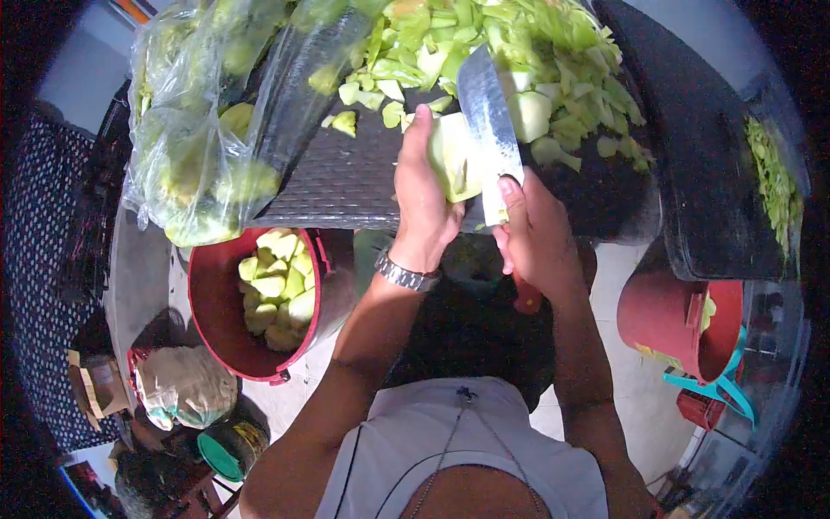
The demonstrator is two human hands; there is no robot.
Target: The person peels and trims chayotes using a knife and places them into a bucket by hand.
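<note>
My left hand (pixel 422 186) is closed around a pale green, partly peeled piece of fruit or vegetable (pixel 451 160); its exact kind is unclear. In my right hand (pixel 538 229) is a broad-bladed kitchen knife (pixel 489 104), gripped by its red handle with the blade pointing up and away from me. The blade lies along the right side of the piece, seemingly against it. Both hands are just over the near edge of a dark woven table (pixel 337 177). Beyond them spreads a heap of green peelings (pixel 519 43), and a peeled chunk (pixel 529 114) lies right of the blade.
Clear plastic bags (pixel 194 130) of green produce sit at the table's left. Below stands a red bucket (pixel 194 298) holding peeled pieces. Another red bucket (pixel 653 316) is at right, beside a dark surface (pixel 705 164) with more peelings. A stuffed sack (pixel 186 385) rests lower left.
</note>
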